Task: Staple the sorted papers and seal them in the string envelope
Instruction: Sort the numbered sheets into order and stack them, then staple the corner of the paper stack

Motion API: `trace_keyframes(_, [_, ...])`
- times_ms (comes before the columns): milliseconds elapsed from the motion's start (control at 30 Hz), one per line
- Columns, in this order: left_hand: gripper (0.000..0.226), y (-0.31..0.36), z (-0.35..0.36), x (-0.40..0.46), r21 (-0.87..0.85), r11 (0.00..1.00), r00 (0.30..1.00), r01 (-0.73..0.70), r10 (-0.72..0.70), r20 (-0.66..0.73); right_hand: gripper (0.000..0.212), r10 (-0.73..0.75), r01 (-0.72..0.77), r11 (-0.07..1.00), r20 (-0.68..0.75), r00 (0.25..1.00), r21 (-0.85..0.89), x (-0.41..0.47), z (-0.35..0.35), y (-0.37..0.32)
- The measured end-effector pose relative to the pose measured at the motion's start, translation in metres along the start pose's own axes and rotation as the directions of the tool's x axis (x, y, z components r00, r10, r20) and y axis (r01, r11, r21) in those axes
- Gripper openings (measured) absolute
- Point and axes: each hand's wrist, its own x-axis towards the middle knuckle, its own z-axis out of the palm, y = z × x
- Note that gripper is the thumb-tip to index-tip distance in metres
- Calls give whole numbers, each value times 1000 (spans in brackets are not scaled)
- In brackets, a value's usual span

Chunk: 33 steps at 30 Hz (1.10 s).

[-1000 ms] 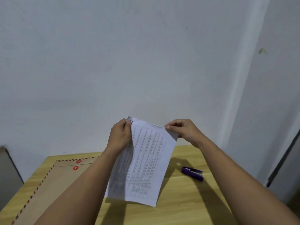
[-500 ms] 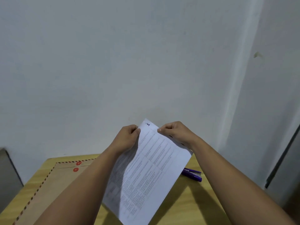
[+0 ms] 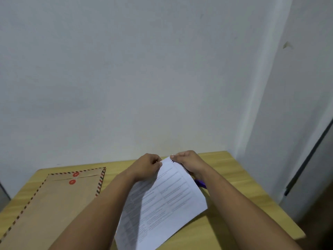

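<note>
Fingers of my left hand [image 3: 147,166] are curled in, pinching the top edge of the papers [image 3: 162,201] between thumb and fingertips near their upper left corner. My right hand [image 3: 187,164] grips the same top edge just beside it, at about two o'clock from the left, fingers bent over the corner and thumb underneath, as far as I can see. The two hands nearly meet, with only a narrow strip of paper showing between them.

The papers hang down and toward me from that grip, tilted so the lower end runs toward six o'clock and out of the bottom of my view. The top sheet is white with columns of small printed text that I cannot read; along its left side the edge of another sheet shows in shadow.

At nine o'clock from the papers the string envelope [image 3: 54,204] lies flat on the wooden table [image 3: 234,177], brown with a striped border and two red button discs near its top end. My left forearm crosses over its right edge.

Just past my right wrist, at three o'clock from the papers, a small piece of the purple stapler [image 3: 201,184] peeks out on the table, mostly hidden by the sheet and my arm.
</note>
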Motion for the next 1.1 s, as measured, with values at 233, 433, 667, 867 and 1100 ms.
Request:
trace_keyframes(233, [34, -42, 51, 6, 112, 992, 998, 49, -46, -36, 41, 30, -42, 992, -101, 994, -121, 29, 9, 62])
trace_keyframes(433, [22, -78, 89, 8, 224, 974, 991, 12, 18, -129, 17, -41, -106, 831, -250, 967, -546, 44, -20, 78])
trace_keyframes(667, [44, -109, 116, 8, 394, 916, 961, -74, 170, -216, 62, 413, -288, 294, -150, 898, -911, 46, -64, 59])
trace_keyframes(867, [67, -117, 124, 3, 362, 922, 920, -137, 254, -298, 44, 378, -297, 386, -144, 915, -874, 50, -70, 66])
trace_keyframes(1100, [65, -118, 126, 3, 358, 925, 919, -130, 247, -306, 31, 342, -350, 930, -84, 936, -117, 47, -71, 71])
